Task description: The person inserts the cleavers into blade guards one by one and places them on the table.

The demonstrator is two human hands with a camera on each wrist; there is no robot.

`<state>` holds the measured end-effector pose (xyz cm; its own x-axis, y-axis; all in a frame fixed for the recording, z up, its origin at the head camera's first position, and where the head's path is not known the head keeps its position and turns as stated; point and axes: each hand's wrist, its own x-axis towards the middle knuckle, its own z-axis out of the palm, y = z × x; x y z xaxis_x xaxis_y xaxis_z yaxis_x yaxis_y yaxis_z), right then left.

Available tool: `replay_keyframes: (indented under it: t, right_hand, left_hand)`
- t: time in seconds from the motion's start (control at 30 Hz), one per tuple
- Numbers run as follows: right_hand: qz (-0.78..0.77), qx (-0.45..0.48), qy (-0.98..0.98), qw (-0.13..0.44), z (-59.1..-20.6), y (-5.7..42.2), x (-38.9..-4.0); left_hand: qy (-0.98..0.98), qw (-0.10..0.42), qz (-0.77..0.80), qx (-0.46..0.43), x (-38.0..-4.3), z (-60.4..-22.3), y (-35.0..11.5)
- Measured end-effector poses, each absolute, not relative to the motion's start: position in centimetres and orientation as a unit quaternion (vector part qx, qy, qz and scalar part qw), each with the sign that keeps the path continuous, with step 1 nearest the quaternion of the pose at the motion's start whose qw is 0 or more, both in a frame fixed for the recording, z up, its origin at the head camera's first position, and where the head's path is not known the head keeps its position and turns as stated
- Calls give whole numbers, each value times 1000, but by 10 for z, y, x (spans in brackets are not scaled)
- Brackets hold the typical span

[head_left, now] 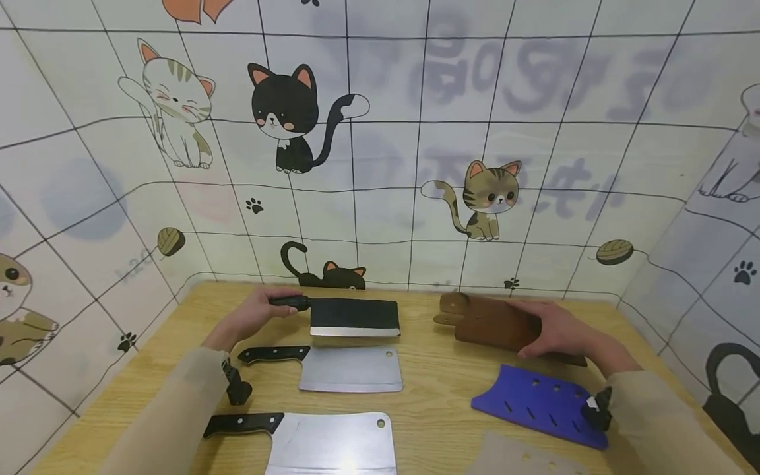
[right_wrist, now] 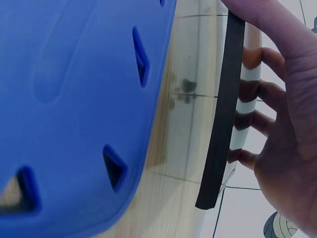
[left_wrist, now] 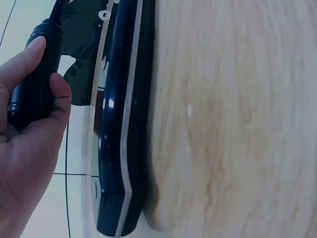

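Note:
At the back left of the table, my left hand (head_left: 255,315) grips the black handle of a cleaver (head_left: 355,315) with a black blade and bright edge. In the left wrist view, thumb and fingers curl round that round handle (left_wrist: 37,74). My right hand (head_left: 561,330) holds the right end of a brown leather-like sheath (head_left: 493,323) with rounded tabs at its left end. The right wrist view shows the fingers behind the sheath's dark edge (right_wrist: 223,114); the thumb is on the near side. The cleaver and sheath are apart.
Two silver cleavers with riveted black handles lie nearer me, one in the middle (head_left: 350,369) and a larger one (head_left: 332,442) in front. A blue slotted sheath (head_left: 534,402) lies under my right wrist, a beige sheet-like piece (head_left: 516,455) before it. A cat-patterned wall covering (head_left: 386,218) borders the table.

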<state>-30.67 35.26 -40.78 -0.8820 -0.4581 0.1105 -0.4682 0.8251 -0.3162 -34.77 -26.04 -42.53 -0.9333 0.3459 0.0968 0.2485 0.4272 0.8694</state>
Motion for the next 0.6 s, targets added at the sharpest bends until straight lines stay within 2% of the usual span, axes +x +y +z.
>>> replay_keyframes:
  t: [0.17, 0.6]
  right_hand:
    - [175, 251, -952, 19, -409, 348, -306]
    - [164, 288, -942, 43, -404, 324, -302]
  left_hand:
    - [854, 35, 490, 173, -344, -424, -254]
    - [843, 49, 507, 174, -344, -418, -228]
